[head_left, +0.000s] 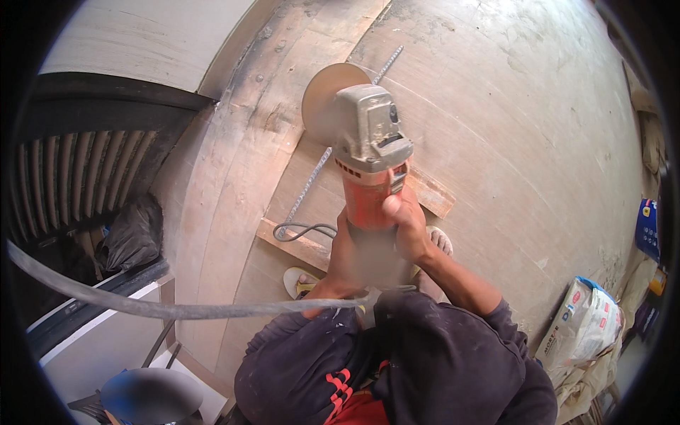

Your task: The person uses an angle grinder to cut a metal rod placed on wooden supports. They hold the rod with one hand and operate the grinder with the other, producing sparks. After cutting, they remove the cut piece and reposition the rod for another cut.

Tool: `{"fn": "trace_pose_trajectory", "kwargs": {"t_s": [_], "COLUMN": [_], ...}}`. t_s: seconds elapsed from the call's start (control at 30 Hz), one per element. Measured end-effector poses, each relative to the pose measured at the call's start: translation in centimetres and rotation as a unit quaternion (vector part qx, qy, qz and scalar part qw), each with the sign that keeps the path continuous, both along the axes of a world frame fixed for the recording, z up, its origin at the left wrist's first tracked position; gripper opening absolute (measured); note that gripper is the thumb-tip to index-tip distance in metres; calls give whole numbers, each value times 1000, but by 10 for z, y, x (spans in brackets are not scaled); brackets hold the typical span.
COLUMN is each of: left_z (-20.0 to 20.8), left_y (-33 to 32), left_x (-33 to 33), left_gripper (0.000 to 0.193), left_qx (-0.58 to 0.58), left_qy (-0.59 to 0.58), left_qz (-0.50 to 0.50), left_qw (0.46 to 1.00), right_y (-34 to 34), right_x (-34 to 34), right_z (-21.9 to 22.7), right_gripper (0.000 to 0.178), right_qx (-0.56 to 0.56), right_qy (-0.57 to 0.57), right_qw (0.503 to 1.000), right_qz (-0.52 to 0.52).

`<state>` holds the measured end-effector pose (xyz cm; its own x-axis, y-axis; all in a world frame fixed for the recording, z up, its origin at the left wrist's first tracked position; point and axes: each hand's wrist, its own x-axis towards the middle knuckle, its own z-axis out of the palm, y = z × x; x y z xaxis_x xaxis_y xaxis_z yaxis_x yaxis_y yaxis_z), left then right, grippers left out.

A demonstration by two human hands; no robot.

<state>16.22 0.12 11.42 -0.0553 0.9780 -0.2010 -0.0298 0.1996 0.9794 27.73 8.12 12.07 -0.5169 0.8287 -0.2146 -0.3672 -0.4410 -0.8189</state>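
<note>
I hold a dusty angle grinder (372, 127) with a grey head and a red body. My right hand (411, 230) wraps the red body, thumb on top. My left hand (341, 258) is closed around the grinder's left side, lower down. The brown disc (326, 92) stands at the head's left side, over a thin ribbed steel bar (312, 180). That bar runs slantwise along the floor and comes out beyond the head; the grinder hides its middle, so I cannot tell whether the disc touches it. A piece of wood (304, 244) lies near the bar's near end.
A thick grey cable (177, 310) crosses at the left. A thin dark cord (301, 232) loops beside the wood. Another piece of wood (432, 191) shows right of the grinder. At the left are a dark slatted panel (85, 170) and black bag (134, 234); at the right, a printed sack (581, 319).
</note>
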Motion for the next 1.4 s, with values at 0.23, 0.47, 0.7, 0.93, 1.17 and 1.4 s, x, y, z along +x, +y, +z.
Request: {"fn": "trace_pose_trajectory", "kwargs": {"t_s": [0.23, 0.47, 0.7, 0.93, 1.17, 1.4], "left_z": [29, 74, 92, 47, -5, -41], "left_y": [0, -10, -14, 20, 65, 115], "left_x": [-39, -55, -134, -219, -269, -287], "left_gripper": [76, 69, 51, 45, 53, 53], "left_qx": [-145, -89, -49, -22, -94, -133], "left_qy": [-78, -28, 246, 382, 505, 540], "left_qz": [-124, -25, 94, 179, 180, 116], "left_qw": [979, 995, 963, 906, 839, 823], "right_y": [5, 11, -12, -44, -45, -51], "right_x": [1, -15, 13, 24, 17, 20], "right_z": [17, 22, -31, -52, -43, -48], "right_gripper": [64, 61, 46, 53, 50, 51], "right_qx": [-15, 68, 97, 44, 81, 66], "right_qy": [25, 7, -163, -221, -278, -309], "right_qw": [993, 978, 953, 944, 926, 917], "right_qz": [113, 198, 236, 241, 244, 244]}}
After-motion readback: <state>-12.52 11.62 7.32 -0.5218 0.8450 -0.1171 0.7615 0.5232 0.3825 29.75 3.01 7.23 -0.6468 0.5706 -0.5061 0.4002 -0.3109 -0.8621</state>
